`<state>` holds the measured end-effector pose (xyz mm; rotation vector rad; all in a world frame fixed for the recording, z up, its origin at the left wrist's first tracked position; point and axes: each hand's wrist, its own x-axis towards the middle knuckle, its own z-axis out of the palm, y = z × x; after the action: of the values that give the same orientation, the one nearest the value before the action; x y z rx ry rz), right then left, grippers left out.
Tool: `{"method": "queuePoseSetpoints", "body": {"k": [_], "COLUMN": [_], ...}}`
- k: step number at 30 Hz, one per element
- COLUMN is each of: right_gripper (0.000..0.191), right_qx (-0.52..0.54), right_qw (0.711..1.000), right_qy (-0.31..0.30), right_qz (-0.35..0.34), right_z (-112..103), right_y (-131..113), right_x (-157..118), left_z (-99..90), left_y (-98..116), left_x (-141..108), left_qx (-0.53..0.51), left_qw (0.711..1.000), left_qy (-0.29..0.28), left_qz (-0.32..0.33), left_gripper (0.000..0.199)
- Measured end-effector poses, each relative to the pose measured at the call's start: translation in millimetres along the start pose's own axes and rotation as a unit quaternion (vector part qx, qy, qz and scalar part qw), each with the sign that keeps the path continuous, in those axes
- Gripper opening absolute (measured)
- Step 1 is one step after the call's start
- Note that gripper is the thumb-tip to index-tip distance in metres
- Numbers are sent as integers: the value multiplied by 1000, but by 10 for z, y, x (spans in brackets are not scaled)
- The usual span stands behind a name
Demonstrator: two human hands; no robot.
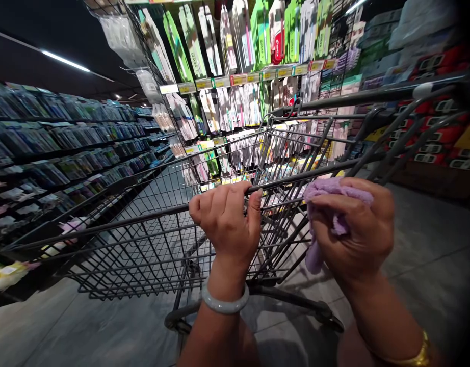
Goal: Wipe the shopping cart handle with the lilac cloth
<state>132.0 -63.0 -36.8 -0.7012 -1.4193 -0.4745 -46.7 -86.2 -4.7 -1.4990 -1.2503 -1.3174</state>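
Observation:
A dark wire shopping cart [143, 255] stretches across the view, its basket to the left and its handle at the upper right. My left hand [229, 216] is wrapped round the cart's top side rail, with a pale bangle [225, 306] on the wrist. To the right, my right hand [353, 229] holds a bunched purple cloth [315, 255] close to the same rail. Part of the cloth hangs below the fingers, and some of it is hidden inside the hand. A gold bracelet [422, 354] circles my right wrist.
Behind the cart stands a rack of hanging packaged goods [261, 38]. Long stocked shelves [67, 137] run along the left side. Red packages [429, 127] are stacked at the right. Grey tiled floor [422, 250] shows under and beside the cart.

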Motion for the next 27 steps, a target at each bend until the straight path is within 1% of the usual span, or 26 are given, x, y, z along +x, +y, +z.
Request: {"method": "queuePoseSetpoints", "body": {"k": [3, 6, 8, 9, 13, 15, 17, 20, 23, 25, 27], "right_gripper": [35, 39, 38, 37, 36, 36, 35, 35, 36, 35, 35], "right_qx": [19, 25, 21, 22, 26, 27, 29, 27, 27, 27, 25], "right_qw": [1000, 997, 995, 996, 999, 1000, 999, 998, 996, 996, 998], "right_qy": [-19, -51, -58, -55, -22, -13, -19, -46, -64, -61, -44], "right_qz": [0, -52, -75, -72, -19, -6, -8, -32, -55, -56, -45], "right_z": [24, 57, 60, 55, 14, 7, 16, 42, 47, 30, 7], "right_y": [-68, -125, -119, -105, -39, -42, -71, -121, -113, -70, -21], "right_x": [-25, -51, -49, -41, 1, 4, -12, -50, -62, -47, -21], "left_z": [7, 11, 9, 7, 6, 8, 10, 11, 8, 7, 6], "left_y": [12, 14, 7, 4, 2, 8, 15, 22, 20, 15, 9], "left_x": [5, 11, 11, 12, 10, 9, 8, 11, 14, 13, 10], "left_qx": [2, 5, 6, 7, 8, 6, 5, 6, 6, 6, 7], "left_qw": [1000, 1000, 1000, 1000, 1000, 1000, 1000, 1000, 1000, 1000, 1000], "left_qy": [-1, 1, 3, 3, 2, 1, 0, 0, 0, 1, 2], "left_qz": [-1, -1, 1, 1, 3, 3, 2, 2, 3, 4, 4], "left_gripper": [15, 14, 14, 14, 15, 16, 16, 16, 16, 16, 16]}}
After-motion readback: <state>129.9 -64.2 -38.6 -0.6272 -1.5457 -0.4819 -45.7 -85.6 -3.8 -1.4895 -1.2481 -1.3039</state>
